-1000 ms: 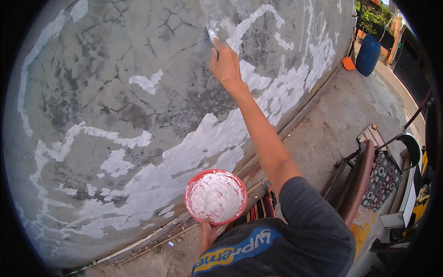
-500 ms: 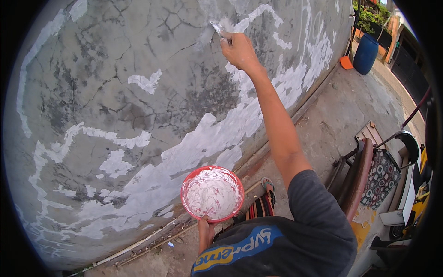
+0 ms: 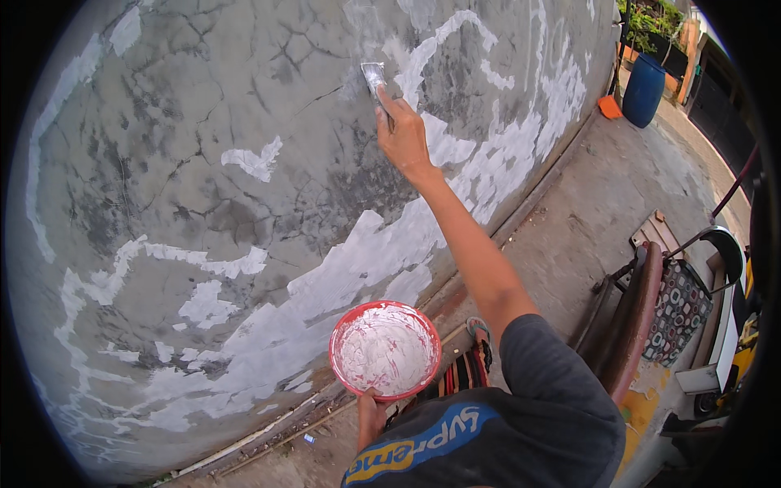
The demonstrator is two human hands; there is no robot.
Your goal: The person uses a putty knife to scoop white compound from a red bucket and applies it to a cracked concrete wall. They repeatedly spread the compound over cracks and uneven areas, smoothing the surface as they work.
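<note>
My right hand is closed round the handle of a putty knife, its metal blade against the grey cracked wall. White smears lie on the wall just above and beside the blade. Low in front of my body, my left hand grips the near rim of a red bowl coated inside with white putty. Only part of that hand shows; the bowl covers its fingers. Broad white putty patches run diagonally along the lower wall, with a small separate patch left of the blade.
On the right stand a brown-edged seat and a patterned cushion. Farther off, a blue barrel and an orange dustpan-like piece are near the wall's end. A pipe follows the wall's foot.
My right hand has moved down and slightly left with the putty knife, whose blade now points more upright. The bowl in my left hand has shifted slightly right and down in view.
</note>
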